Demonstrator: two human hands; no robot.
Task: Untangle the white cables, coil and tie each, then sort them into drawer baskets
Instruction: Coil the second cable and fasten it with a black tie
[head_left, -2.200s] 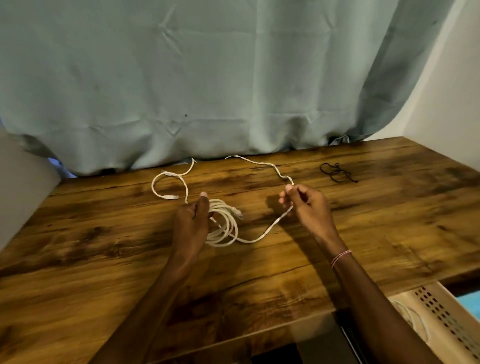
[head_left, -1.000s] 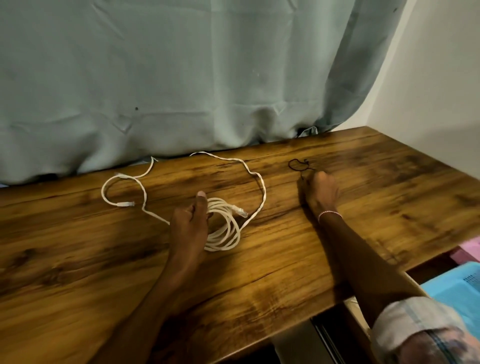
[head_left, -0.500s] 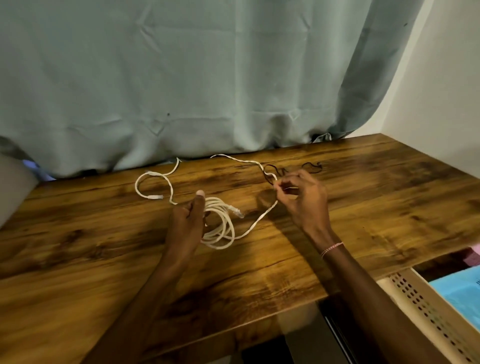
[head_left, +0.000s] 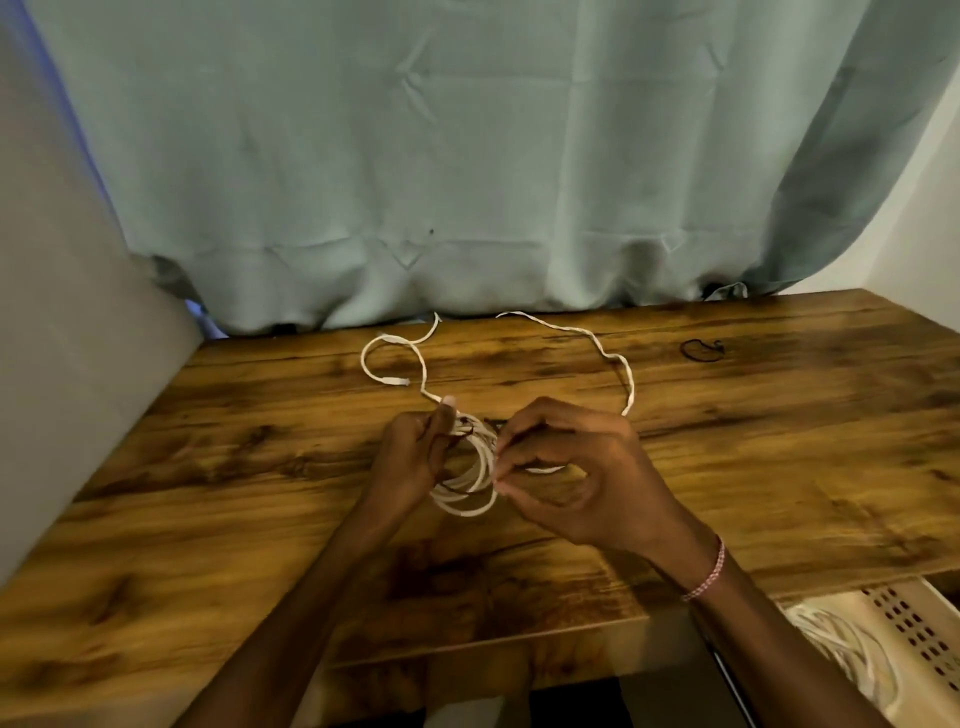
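Note:
A coil of white cable (head_left: 470, 486) lies at the middle of the wooden table (head_left: 260, 519). My left hand (head_left: 415, 457) grips its left side, thumb up. My right hand (head_left: 566, 478) pinches a thin dark tie (head_left: 493, 425) at the coil's top right. The cable's loose tail (head_left: 608, 356) curves away to the back of the table. A second loose white length (head_left: 387, 364) with a plug end lies at the back left. Another dark tie (head_left: 701, 349) rests on the table at the back right.
A teal curtain (head_left: 467, 156) hangs behind the table. A grey panel (head_left: 67, 338) stands at the left. A beige perforated basket (head_left: 914, 629) with a coiled white cable (head_left: 841, 649) inside sits in the open drawer at the lower right.
My right hand let go of the cable tail, reached to the dark ties at the back right, picked one up and brought it to the coil. My left hand kept hold of the coil.

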